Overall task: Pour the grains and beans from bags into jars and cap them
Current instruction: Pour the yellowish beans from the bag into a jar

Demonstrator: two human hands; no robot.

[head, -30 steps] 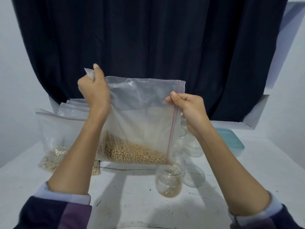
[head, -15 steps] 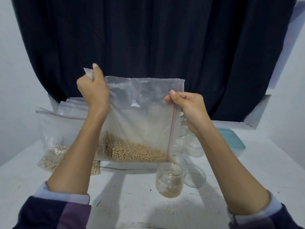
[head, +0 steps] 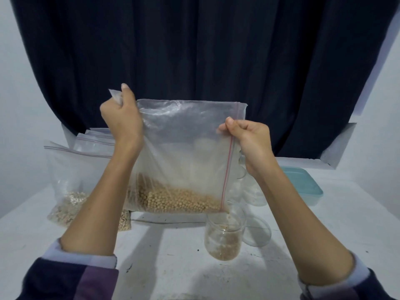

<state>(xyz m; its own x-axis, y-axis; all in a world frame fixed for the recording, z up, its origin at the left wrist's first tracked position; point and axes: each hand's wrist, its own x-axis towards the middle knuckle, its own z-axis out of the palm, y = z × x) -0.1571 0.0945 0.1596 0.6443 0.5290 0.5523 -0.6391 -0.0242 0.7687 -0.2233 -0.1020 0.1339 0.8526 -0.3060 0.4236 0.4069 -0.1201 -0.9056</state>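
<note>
A clear zip bag hangs turned on its side above the table, its red zip line running down the right edge. Tan round beans lie heaped along its lower edge. My left hand grips the bag's upper left corner. My right hand pinches the zip edge partway down. The bag's lower right corner sits just over an open glass jar with a shallow layer of beans at its bottom. A bean or two falls into the jar's mouth.
Another bag of pale grains leans at the left, with more zip bags behind it. Empty clear jars and a round clear lid stand right of the open jar. A teal container lies at the right on the white table.
The beans have shifted along the bag's lower edge toward the corner over the jar. Both hands keep their hold and have hardly moved.
</note>
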